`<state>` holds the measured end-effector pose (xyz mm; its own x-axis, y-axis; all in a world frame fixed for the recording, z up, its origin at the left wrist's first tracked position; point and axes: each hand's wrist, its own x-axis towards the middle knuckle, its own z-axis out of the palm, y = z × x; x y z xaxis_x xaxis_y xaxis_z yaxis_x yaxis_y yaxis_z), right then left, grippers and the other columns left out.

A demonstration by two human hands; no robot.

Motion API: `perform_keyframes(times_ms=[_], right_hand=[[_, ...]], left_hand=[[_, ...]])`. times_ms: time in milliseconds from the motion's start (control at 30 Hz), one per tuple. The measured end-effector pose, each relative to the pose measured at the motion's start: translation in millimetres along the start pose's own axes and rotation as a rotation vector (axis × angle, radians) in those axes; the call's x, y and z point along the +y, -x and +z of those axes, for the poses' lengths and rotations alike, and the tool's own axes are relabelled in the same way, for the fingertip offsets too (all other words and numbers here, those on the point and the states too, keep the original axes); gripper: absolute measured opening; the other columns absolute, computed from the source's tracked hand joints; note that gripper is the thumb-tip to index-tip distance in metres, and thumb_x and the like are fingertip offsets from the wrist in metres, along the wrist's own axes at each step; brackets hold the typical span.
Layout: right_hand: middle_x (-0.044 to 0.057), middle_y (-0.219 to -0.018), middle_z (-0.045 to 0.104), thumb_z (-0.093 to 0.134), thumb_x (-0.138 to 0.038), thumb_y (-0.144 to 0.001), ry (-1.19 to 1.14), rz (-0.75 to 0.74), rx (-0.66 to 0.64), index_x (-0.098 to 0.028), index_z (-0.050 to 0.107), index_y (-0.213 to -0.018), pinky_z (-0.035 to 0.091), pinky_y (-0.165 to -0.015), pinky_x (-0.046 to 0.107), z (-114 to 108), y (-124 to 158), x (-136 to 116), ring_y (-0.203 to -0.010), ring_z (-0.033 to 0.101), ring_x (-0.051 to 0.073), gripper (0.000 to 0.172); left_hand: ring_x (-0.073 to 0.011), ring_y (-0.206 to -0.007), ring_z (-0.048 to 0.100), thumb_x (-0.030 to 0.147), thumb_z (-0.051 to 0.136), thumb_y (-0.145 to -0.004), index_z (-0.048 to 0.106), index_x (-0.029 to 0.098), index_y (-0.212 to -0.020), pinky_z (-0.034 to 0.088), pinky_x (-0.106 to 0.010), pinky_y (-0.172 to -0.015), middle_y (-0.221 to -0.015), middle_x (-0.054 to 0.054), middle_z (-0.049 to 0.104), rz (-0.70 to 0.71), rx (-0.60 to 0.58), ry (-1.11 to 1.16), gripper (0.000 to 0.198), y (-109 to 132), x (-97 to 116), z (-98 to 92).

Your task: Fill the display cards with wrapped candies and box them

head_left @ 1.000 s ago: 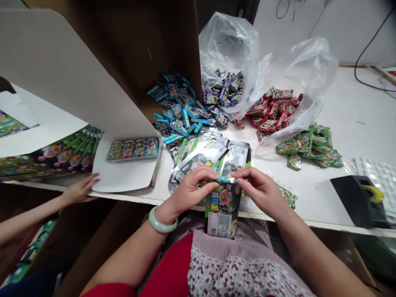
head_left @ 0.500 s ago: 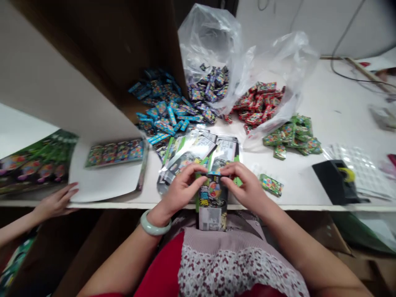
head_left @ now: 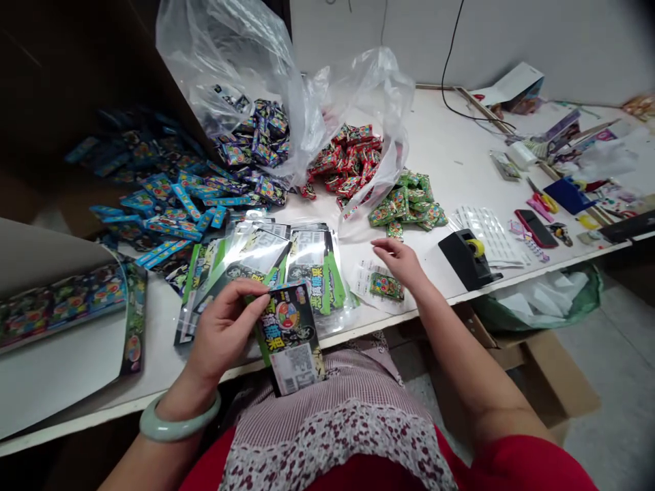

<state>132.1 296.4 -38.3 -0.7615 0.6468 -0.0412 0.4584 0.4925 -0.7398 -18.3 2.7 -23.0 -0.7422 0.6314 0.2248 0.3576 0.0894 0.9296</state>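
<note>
My left hand [head_left: 225, 327] is shut on a black printed candy pouch [head_left: 289, 339], holding it tilted just over the table's front edge. My right hand [head_left: 402, 262] rests on the table with its fingers apart, holding nothing. Just below its fingertips lies a small green candy packet [head_left: 386, 286] on a white printed slip [head_left: 366, 279]. A stack of clear-fronted pouches with green edges [head_left: 256, 266] lies between my hands, next to the left one.
Piles of blue [head_left: 174, 204], purple [head_left: 250, 143], red [head_left: 348, 164] and green [head_left: 406, 204] candy packets spread behind, among plastic bags [head_left: 358, 88]. A tape dispenser [head_left: 468, 259], a sheet of stickers [head_left: 486, 235] and a phone [head_left: 535, 228] stand to the right. A white-lined display box [head_left: 66, 300] sits at left.
My right hand has let go of the black pouch and moved right onto the table. My left hand keeps the pouch. The view has swung right, and the other person's hand has gone from view.
</note>
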Motion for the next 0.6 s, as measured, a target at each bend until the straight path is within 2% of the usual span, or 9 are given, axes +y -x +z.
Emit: perform_keyframes(times_ms=[100,200,400,500,600], right_hand=[[0.009,-0.096,0.068,0.058,-0.020,-0.083,0.151,0.114,0.060,-0.016,0.071,-0.093,0.046,-0.082,0.036,-20,-8,45,-0.081,0.061,0.019,0.017],[0.007,-0.089,0.065,0.063,-0.018,-0.078,0.239,0.178,0.047,-0.017,0.071,-0.084,0.044,-0.079,0.033,-23,3,65,-0.075,0.059,0.018,0.010],[0.006,-0.087,0.061,0.063,-0.020,-0.076,0.253,0.223,0.060,-0.018,0.066,-0.075,0.042,-0.077,0.032,-13,19,69,-0.074,0.056,0.016,0.004],[0.004,-0.083,0.063,0.062,-0.022,-0.076,0.179,0.226,0.052,-0.019,0.064,-0.075,0.043,-0.076,0.031,-17,22,72,-0.074,0.057,0.016,0.003],[0.002,-0.075,0.064,0.059,-0.029,-0.079,0.049,0.243,0.021,-0.019,0.061,-0.076,0.048,-0.070,0.031,-27,25,77,-0.070,0.061,0.016,0.011]], left_hand=[[-0.0164,-0.087,0.059,0.027,0.065,-0.085,0.063,0.023,-0.086,0.050,-0.027,-0.077,-0.088,0.001,0.063,0.001,0.003,-0.006,0.005,-1,1,-2.6],[-0.0158,-0.088,0.059,0.026,0.066,-0.085,0.063,0.023,-0.087,0.050,-0.026,-0.078,-0.090,0.002,0.063,0.008,0.007,-0.011,0.005,-2,0,-2.8],[-0.0154,-0.088,0.058,0.025,0.065,-0.086,0.063,0.024,-0.089,0.049,-0.026,-0.078,-0.090,0.002,0.063,0.018,-0.010,-0.010,0.004,-4,-1,-0.2],[-0.0156,-0.088,0.059,0.025,0.065,-0.086,0.063,0.024,-0.089,0.049,-0.026,-0.078,-0.090,0.002,0.063,0.032,-0.012,-0.006,0.004,-3,0,-0.5],[-0.0163,-0.087,0.059,0.027,0.065,-0.086,0.063,0.023,-0.089,0.049,-0.026,-0.078,-0.089,0.001,0.063,0.044,-0.011,0.009,0.005,-4,0,0.5]])
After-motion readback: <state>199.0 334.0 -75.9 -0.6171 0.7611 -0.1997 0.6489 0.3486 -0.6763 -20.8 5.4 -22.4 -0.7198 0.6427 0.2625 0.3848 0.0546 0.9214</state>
